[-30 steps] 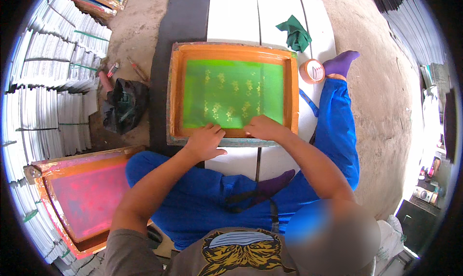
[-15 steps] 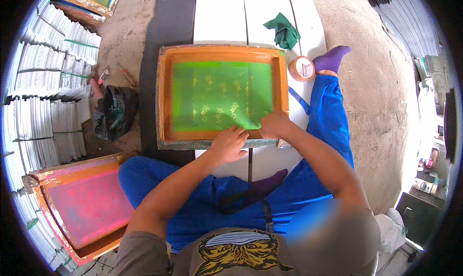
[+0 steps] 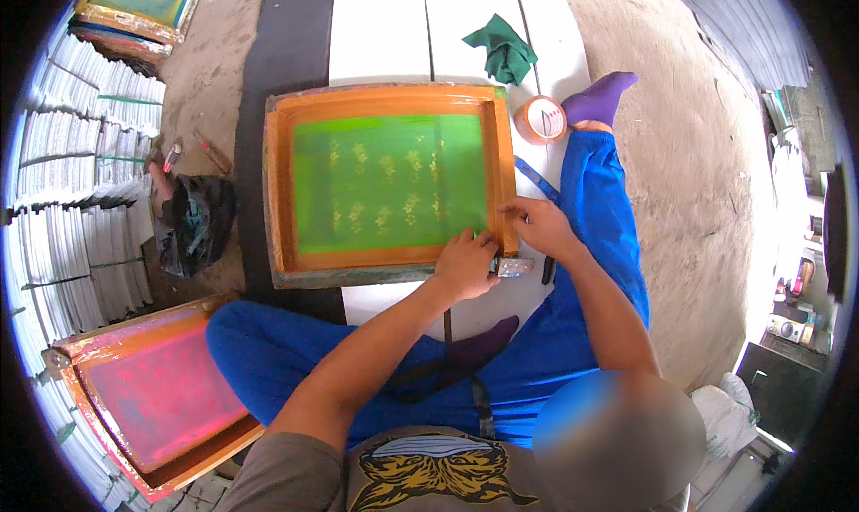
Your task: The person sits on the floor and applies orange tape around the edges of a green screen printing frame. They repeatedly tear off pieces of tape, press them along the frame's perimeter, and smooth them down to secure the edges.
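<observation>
A wooden screen-printing frame [image 3: 277,185] lies on white boards in front of me. Its green mesh [image 3: 389,176] bears rows of pale yellow flower motifs. My left hand [image 3: 467,263] rests over the near rail by the right corner, its fingers bent but apart. My right hand [image 3: 543,230] is at the right rail with fingers curled together and the fingertips on the wood; anything between them is too small to make out. A shiny silvery piece [image 3: 515,267] sits at the near right corner. Beyond that rail are a roll of brown tape [image 3: 540,120] and a blue strip-like tool [image 3: 537,180].
A crumpled green cloth [image 3: 503,50] lies on the far boards. On the left are a black plastic bag [image 3: 195,221], a pink-meshed frame [image 3: 161,387] and stacks of bundled white sheets [image 3: 63,243]. My purple-socked foot [image 3: 601,98] is beside the tape.
My left hand has slid right along the near rail toward the corner. The right hand has moved off the mesh corner onto the right rail. The whole view has shifted slightly.
</observation>
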Tool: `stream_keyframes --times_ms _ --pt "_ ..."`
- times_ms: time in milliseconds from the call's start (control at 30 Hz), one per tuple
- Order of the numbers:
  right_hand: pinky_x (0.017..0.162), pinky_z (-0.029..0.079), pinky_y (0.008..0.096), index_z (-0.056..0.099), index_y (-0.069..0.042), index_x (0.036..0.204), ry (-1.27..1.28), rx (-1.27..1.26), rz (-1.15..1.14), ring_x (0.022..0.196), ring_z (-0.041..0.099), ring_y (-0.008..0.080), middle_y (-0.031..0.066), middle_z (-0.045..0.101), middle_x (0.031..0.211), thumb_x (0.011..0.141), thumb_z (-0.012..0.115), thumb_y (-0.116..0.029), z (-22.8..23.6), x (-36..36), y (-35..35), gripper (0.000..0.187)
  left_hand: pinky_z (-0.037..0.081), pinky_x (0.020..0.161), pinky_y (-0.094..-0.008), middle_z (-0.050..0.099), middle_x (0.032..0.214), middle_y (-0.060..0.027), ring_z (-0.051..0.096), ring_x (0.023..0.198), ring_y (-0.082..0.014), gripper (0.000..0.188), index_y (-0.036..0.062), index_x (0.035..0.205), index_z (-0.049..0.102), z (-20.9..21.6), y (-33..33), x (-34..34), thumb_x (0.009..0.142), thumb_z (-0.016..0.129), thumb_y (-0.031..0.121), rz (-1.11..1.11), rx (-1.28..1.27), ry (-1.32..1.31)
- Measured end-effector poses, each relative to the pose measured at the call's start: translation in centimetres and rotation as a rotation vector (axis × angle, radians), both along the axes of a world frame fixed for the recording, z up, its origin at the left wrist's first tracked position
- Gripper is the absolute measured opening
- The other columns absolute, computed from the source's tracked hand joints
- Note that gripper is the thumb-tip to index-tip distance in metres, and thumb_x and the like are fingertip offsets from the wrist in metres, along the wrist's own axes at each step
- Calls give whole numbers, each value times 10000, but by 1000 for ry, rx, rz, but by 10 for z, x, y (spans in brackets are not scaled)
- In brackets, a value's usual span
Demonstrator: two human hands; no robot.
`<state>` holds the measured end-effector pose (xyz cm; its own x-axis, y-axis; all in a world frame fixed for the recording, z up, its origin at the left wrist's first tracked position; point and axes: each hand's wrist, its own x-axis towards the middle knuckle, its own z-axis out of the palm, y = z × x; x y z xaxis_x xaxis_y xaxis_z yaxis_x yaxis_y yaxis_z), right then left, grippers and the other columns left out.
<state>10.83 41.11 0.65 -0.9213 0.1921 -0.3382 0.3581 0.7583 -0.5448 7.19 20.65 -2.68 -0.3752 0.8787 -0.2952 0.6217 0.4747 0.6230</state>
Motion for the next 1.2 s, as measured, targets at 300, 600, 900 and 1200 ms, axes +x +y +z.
stream_keyframes --times_ms 300,600,900,1200 --pt "950 492 414 789 -142 792 233 458 668 1059 568 280 67 615 860 717 722 -222 26 -23 -16 128 474 1030 -495 579 1394 -105 551 1223 -358 599 77 1366 571 -3 -12 13 833 775 258 -28 159 71" --pt "1162 298 563 803 -144 801 -108 666 1005 1187 560 249 47 718 1001 751 731 -254 -8 -29 -29 141 489 1010 -465 644 1235 -153 592 1142 -360 534 63 1329 584 -16 -18 21 825 745 135 34 295 117" --pt "1095 314 516 800 -155 805 -261 639 1065 1123 607 241 24 731 875 762 727 -294 -8 -52 -38 162 466 1056 -419 697 1196 -132 622 1141 -299 562 47 1369 573 -27 -22 21 837 732 130 44 336 90" --pt "994 501 454 796 -106 795 -116 627 942 1075 668 277 66 758 894 767 709 -233 -6 -47 -29 157 500 981 -460 656 1240 -142 620 1131 -324 494 54 1277 600 -22 -22 22 817 761 137 111 367 85"
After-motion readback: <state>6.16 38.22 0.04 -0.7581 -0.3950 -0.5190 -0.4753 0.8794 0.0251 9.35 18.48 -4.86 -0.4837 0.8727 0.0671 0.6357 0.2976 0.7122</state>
